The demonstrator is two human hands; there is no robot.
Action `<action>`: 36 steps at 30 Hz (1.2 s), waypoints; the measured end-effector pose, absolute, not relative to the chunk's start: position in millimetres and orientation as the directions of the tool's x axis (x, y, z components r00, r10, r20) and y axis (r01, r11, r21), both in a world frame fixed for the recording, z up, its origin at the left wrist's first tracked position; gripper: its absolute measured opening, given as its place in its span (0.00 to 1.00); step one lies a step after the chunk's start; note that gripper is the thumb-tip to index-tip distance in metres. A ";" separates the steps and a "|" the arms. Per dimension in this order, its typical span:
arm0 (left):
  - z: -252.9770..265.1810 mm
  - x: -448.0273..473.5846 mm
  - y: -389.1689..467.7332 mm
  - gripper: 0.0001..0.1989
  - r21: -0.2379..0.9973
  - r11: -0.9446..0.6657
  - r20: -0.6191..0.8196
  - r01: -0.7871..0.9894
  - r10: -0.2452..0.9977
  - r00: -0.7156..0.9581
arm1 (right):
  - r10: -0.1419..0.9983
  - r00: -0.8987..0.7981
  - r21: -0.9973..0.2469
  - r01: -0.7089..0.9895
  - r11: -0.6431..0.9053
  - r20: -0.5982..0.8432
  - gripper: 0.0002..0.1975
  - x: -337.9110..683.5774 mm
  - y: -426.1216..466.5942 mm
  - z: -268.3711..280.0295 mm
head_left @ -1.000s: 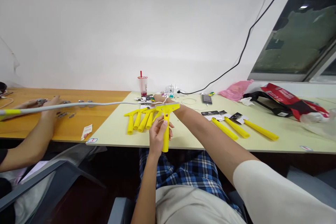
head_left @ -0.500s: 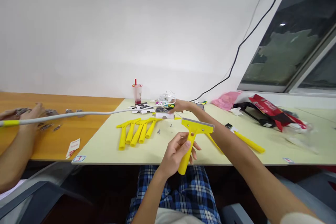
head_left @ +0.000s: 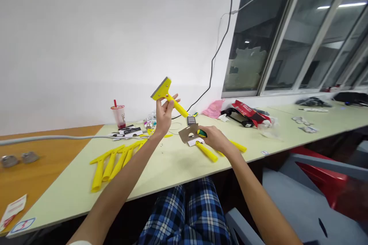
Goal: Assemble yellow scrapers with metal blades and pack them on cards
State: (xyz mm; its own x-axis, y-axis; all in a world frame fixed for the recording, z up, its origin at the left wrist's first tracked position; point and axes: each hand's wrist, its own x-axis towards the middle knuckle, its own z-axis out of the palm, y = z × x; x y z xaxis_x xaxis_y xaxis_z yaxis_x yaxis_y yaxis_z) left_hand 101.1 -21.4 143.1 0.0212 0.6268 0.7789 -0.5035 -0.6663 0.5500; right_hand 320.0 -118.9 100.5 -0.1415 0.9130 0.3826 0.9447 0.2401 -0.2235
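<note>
My left hand (head_left: 164,116) is closed round the handle of a yellow scraper (head_left: 176,104), raised above the table with its blade head up and to the left. In my right hand (head_left: 213,137) are a grey-brown cardboard sleeve (head_left: 185,133) with a rounded cut-out and a green-and-yellow tool handle (head_left: 202,133), most of it hidden by the fingers. Just under the sleeve lies another yellow scraper (head_left: 208,153), its head covered by a white card. More yellow scrapers (head_left: 99,174) lie in a row at the left, partly behind my left forearm.
Behind the row lie black-and-white cards (head_left: 130,131) and a cup with a red straw (head_left: 118,116). A phone (head_left: 191,120), a pink bag (head_left: 214,109) and a red package (head_left: 248,113) lie toward the wall. A grey cable (head_left: 57,138) crosses at left; a chair (head_left: 301,195) stands at right.
My left hand has lifted the scraper up and turned it head-left. My right hand has come back toward me with the cardboard sleeve and handle. The view has swung right.
</note>
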 end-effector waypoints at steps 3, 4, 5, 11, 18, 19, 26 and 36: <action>109.0 109.7 -10.2 0.26 0.600 -0.646 0.761 -0.471 0.643 0.086 | 0.903 -0.122 -0.230 0.945 0.233 0.412 0.17 324.8 -124.8 89.9; 97.7 111.0 -9.8 0.26 0.603 -0.649 0.758 -0.463 0.647 0.080 | 0.903 -0.117 -0.238 0.943 0.231 0.413 0.18 325.5 -124.5 86.6; 87.6 111.5 -10.4 0.26 0.599 -0.657 0.759 -0.457 0.648 0.063 | 0.906 -0.114 -0.245 0.942 0.228 0.407 0.18 325.6 -123.5 83.4; 53.7 109.8 -17.1 0.25 0.585 -0.704 0.768 -0.402 0.640 -0.003 | 0.924 -0.125 -0.261 0.938 0.229 0.360 0.23 314.2 -112.9 64.6; 30.4 113.8 -13.3 0.22 0.643 -0.665 0.737 -0.380 0.672 0.069 | 0.932 -0.133 -0.217 0.952 0.215 0.338 0.23 301.0 -103.9 56.1; 27.5 114.4 -11.9 0.23 0.657 -0.652 0.726 -0.378 0.683 0.083 | 0.931 -0.123 -0.206 0.957 0.203 0.344 0.22 299.6 -103.9 56.5; 15.6 115.5 -5.5 0.22 0.745 -0.578 0.644 -0.334 0.754 0.132 | 0.906 -0.108 -0.162 0.969 0.188 0.408 0.17 293.8 -105.8 59.0; 7.7 118.1 12.6 0.26 0.886 -0.373 0.434 -0.274 0.875 0.214 | 0.800 -0.141 -0.304 0.875 0.376 0.584 0.13 306.1 -96.8 51.3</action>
State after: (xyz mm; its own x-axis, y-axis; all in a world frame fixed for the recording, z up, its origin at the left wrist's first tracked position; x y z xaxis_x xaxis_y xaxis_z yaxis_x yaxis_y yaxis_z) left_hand 118.1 12.6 7.7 0.2138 0.8750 0.4343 -0.2745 -0.3729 0.8863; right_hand 306.1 -96.8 51.3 -0.1408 0.7996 0.5838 0.8753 0.3761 -0.3040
